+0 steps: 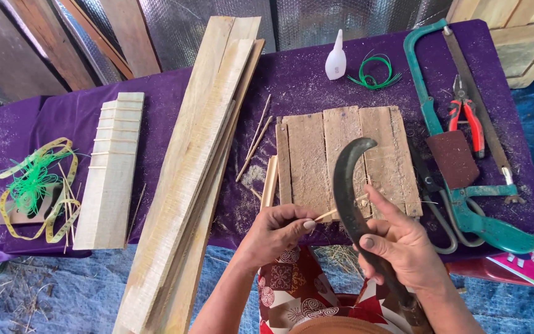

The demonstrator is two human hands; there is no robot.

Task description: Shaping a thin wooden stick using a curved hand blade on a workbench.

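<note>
My right hand [403,244] grips a dark curved blade [348,179], a sickle-like knife, its hooked tip pointing up over a small board of nailed wooden slats [316,154]. My left hand [276,232] pinches a thin pale wooden sliver [335,212] whose far end meets the blade's edge just in front of the board. Both hands are at the near edge of a table covered in purple cloth [292,80]. Fine shavings lie on the slats and below the hands.
Long pale planks [199,167] lie left of the board, beside a stack of short slats [111,173], green cord and a yellow tape measure [32,185]. To the right lie a teal hacksaw [458,204], red pliers [468,117] and a sandpaper block [453,158]. A glue bottle [335,59] stands behind.
</note>
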